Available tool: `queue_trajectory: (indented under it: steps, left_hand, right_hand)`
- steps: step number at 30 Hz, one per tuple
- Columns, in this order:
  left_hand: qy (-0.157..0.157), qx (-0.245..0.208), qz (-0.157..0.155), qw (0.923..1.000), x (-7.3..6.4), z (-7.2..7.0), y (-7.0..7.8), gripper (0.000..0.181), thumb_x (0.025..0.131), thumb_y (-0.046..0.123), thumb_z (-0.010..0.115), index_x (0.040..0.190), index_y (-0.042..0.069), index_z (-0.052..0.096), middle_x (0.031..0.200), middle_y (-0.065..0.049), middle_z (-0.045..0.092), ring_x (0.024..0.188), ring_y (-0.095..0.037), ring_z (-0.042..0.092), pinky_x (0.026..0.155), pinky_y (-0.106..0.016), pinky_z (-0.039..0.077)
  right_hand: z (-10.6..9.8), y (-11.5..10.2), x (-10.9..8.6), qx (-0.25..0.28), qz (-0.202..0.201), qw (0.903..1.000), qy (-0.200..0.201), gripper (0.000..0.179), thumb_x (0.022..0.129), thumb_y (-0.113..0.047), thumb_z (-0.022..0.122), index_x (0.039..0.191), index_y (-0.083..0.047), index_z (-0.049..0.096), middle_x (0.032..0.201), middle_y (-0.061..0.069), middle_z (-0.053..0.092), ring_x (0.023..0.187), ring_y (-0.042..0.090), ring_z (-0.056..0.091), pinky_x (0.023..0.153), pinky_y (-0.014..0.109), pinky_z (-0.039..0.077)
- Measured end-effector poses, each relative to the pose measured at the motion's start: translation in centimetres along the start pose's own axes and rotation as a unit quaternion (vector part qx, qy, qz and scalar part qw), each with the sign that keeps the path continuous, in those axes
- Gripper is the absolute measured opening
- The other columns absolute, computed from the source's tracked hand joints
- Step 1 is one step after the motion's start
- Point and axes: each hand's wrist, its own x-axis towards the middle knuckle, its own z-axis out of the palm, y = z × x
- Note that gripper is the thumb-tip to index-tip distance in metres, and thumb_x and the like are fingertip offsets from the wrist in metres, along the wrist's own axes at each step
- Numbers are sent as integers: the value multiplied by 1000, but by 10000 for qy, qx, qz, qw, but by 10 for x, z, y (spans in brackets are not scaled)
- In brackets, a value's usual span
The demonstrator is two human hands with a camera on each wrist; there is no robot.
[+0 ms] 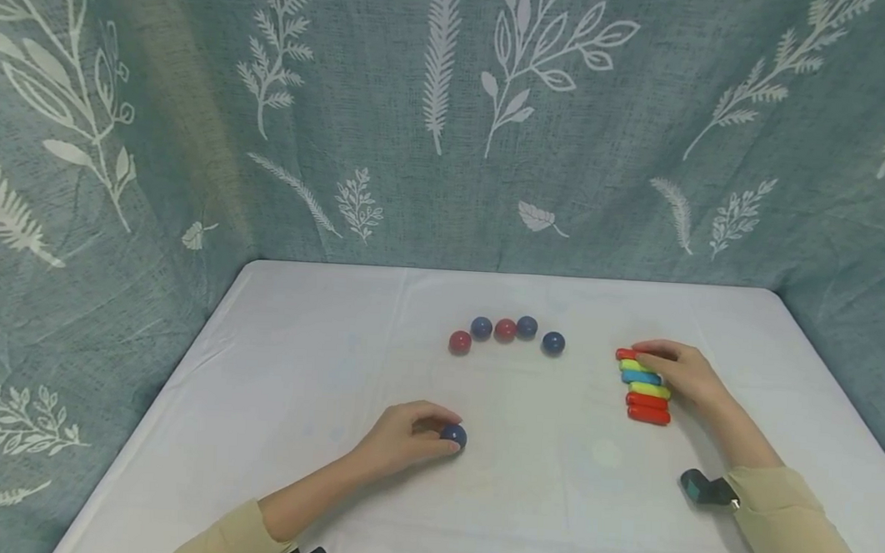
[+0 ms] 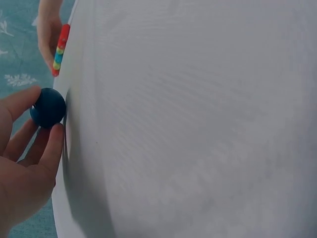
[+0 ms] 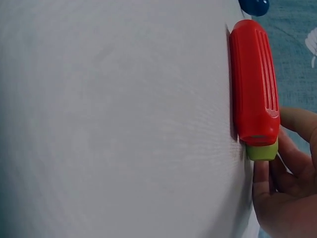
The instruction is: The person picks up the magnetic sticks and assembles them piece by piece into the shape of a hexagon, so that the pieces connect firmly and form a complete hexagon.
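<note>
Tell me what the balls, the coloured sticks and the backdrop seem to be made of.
Balls: smooth and glossy, going by their small highlights; plastic or painted wood, the look leaves it open.
Coloured sticks: probably moulded plastic with a light sheen; the red stick in the right wrist view shows lengthwise grooves.
Backdrop: matte woven cloth, judging by its folds and visible weave.

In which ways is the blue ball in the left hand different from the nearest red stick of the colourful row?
The blue ball is round, while the nearest red stick is long. The ball is dark blue; the stick is bright red, with grooves along its length. The left hand pinches the ball, whereas the stick lies beside another red stick. Both are a single plain colour.
</note>
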Motion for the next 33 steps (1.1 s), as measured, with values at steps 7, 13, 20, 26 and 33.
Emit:
queue_trajectory:
  steps: [7,13,20,26,33]
  left_hand:
    - [-45,131,-4,9999,-5,-2,2,35,84,25,77,114,10,68,111,-2,68,107,-22,62,94,-37,49]
    - [-168,-161,-76,9997,-12,-5,5,36,84,22,77,117,8,67,112,-4,67,108,-23,62,92,-34,50]
    - [-296,-528,-61,9981,-16,-6,5,38,85,17,76,119,4,65,115,-7,65,110,-26,61,92,-30,49]
    - [-321,-646,-50,9974,-17,-6,4,40,83,14,78,118,1,64,115,-10,64,111,-28,60,92,-28,49]
    - [-406,-824,-29,9958,-18,-5,1,41,83,12,77,119,-2,62,117,-12,62,112,-30,59,92,-27,49]
  right_hand:
    - [-9,-3,3,-215,-96,9994,-235,58,100,-40,53,137,4,49,142,29,40,125,43,37,104,58,34]
    - [-16,-5,8,-380,37,9982,-454,62,97,-44,56,136,3,50,143,30,39,126,44,36,103,60,32]
    - [-19,-5,13,-533,56,9973,-498,61,96,-41,59,135,4,51,141,30,42,126,44,37,103,60,32]
    - [-17,-6,14,-467,96,9983,-341,62,94,-45,61,133,3,55,138,28,46,124,42,39,103,58,34]
    - [-14,-7,12,-565,-44,9984,-82,60,93,-44,62,130,4,57,133,28,51,119,41,45,99,55,38]
